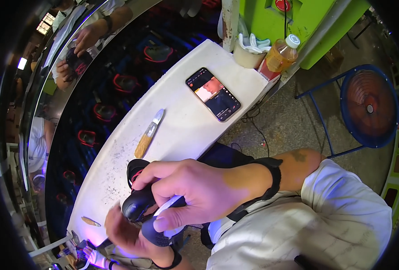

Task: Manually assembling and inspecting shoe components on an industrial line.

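Observation:
A black shoe (pixel 136 206) with red trim is between my hands, over the near edge of the white worktop. My left hand (pixel 126 231), blurred by motion, curls around it from the lower left. From the right, my right hand (pixel 199 189) comes over the shoe, fingers bent and thumb pressed in. Between that thumb and the fingers shows a thin pale strip (pixel 169 204); whether it is a blade or part of the shoe, I cannot tell. My right hand hides much of the shoe. A knife (pixel 149 134) with a wooden handle lies beyond it on the worktop.
On the white worktop (pixel 118 139) are a lit phone (pixel 213 94) and a small wooden-coloured piece (pixel 90 221). A cup (pixel 249 51) and a bottle (pixel 280 56) stand far right. Behind runs a dark machine with red-edged pieces (pixel 125 83). A fan (pixel 369 108) stands right; a co-worker's gloved hand (pixel 96 258) shows lower left.

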Demonstrator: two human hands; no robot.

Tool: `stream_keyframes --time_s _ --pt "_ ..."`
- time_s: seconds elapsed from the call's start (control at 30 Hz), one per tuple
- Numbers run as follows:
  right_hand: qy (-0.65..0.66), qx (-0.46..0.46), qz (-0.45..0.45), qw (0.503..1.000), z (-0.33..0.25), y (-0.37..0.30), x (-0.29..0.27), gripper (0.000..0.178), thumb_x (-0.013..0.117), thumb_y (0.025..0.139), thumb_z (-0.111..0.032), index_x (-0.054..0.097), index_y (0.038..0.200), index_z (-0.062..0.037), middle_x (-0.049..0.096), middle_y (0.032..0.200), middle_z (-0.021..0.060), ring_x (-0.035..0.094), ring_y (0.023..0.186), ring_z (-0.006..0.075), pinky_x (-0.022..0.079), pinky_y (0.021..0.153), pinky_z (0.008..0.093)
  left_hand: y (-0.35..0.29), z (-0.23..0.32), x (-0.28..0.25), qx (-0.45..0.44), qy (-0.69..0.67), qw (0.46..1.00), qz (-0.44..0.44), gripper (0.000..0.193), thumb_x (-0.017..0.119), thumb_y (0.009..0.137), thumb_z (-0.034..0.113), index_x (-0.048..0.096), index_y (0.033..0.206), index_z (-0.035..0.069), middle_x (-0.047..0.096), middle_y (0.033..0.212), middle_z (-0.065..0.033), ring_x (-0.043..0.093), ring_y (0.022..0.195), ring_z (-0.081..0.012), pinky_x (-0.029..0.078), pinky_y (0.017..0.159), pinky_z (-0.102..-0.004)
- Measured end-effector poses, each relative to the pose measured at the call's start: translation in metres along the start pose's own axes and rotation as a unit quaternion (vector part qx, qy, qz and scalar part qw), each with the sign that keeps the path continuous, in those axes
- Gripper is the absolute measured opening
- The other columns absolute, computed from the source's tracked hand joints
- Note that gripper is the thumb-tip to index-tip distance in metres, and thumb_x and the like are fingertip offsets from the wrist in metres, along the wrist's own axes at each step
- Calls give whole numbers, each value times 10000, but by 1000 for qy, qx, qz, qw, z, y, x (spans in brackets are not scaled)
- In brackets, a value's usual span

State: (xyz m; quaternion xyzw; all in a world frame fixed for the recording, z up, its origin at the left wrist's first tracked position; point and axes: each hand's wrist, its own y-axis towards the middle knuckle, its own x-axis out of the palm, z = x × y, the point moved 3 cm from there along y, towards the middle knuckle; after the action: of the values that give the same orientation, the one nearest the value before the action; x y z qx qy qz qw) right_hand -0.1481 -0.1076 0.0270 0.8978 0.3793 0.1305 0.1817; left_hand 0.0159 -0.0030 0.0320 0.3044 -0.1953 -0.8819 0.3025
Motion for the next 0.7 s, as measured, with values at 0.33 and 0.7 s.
stream_keyframes --time_s 0.33,0.7 --pt "-138 63 -27 988 -21 -4 4 427 843 789 -405 624 798 -39 635 1189 209 673 1044 309 527 840 359 -34 15 -13 -66 -77 994 -39 492 827 798 429 535 832 35 506 1322 -238 547 1087 -243 441 966 -368" --pt "-183 -8 -62 981 -25 -26 13 378 823 831 -307 582 852 -16 622 1095 228 683 845 306 551 713 332 -47 18 -30 48 -38 991 -122 461 920 710 310 568 853 48 617 1194 -206 624 870 -202 523 688 -280"
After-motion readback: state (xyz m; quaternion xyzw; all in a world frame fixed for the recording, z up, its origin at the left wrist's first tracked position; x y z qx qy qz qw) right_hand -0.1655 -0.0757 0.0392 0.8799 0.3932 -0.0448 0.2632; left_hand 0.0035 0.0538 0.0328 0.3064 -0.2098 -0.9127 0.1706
